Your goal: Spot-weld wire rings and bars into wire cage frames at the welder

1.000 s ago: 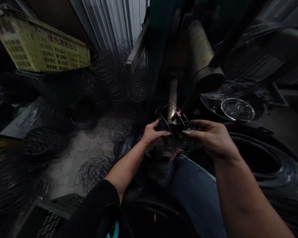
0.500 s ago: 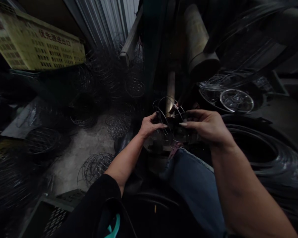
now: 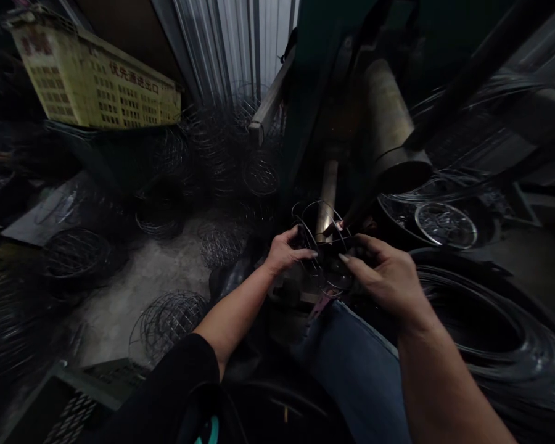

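My left hand pinches the left side of a round wire frame, made of thin bent rings, between thumb and fingers. On its other side, my right hand has thumb and fingertips closed on the wire; the exact grip is dark. The frame surrounds the lower end of a brass-coloured rod on a machine. A small coppery tip touches or nearly touches the wire beside the rod; I cannot tell which. Above right is a thick metal cylinder.
Coiled wire lies right of my arm, below a tub holding wire rings. Wire baskets sit on the floor at left. A yellow crate rests on a dark bin, and a green crate stands at lower left.
The view has tilted up and slightly left, so everything sits lower in the picture. Both hands stay on the wire frame at the rod; the right thumb and fingers have shifted slightly.
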The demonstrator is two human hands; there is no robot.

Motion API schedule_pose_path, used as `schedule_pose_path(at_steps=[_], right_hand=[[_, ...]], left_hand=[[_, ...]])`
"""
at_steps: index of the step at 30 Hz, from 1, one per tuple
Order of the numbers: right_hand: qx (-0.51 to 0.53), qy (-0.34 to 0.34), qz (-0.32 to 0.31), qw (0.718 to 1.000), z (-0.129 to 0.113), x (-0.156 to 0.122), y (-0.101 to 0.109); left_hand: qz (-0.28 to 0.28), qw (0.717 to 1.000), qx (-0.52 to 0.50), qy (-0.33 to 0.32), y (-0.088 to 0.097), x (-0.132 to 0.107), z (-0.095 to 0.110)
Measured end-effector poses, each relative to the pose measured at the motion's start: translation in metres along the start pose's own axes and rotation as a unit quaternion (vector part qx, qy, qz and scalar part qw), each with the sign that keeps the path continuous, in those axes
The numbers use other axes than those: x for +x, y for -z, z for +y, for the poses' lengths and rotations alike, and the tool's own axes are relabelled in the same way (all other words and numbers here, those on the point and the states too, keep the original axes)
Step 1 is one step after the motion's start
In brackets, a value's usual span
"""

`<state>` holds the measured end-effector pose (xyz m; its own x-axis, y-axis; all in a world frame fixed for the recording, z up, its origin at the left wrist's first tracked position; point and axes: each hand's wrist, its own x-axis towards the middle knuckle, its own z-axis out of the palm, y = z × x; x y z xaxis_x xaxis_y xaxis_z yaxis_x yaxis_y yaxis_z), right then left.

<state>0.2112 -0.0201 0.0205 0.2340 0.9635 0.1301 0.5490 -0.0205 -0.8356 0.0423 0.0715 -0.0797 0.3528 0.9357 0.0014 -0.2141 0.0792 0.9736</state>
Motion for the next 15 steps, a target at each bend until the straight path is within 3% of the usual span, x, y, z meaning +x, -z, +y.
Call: schedule_pose_path(at_steps=[3,7,11,15], right_hand=[[-0.136,0.042,0.043,0.989,-0.005,-0.003,-0.004],[-0.129,0.07,0.051,0.988,-0.009,-0.004,-0.005],[0.005,0.0,-0.032,0.999,-0.011,-0.001,0.002],[0.197,-0.102,-0.092,0.971,-0.011,0.003,0.008]], left_hand=[[0.004,1.0,0.026,-0.011,0.001,-0.001,-0.001],[-0.018,1.0,0.011,-0.007,0.001,-0.003,0.001],[-0.014,1.0,-0.019,0.02,0.0,-0.004,0.003],[-0.007,0.998,-0.035,0.047,-0.002,-0.003,0.003]])
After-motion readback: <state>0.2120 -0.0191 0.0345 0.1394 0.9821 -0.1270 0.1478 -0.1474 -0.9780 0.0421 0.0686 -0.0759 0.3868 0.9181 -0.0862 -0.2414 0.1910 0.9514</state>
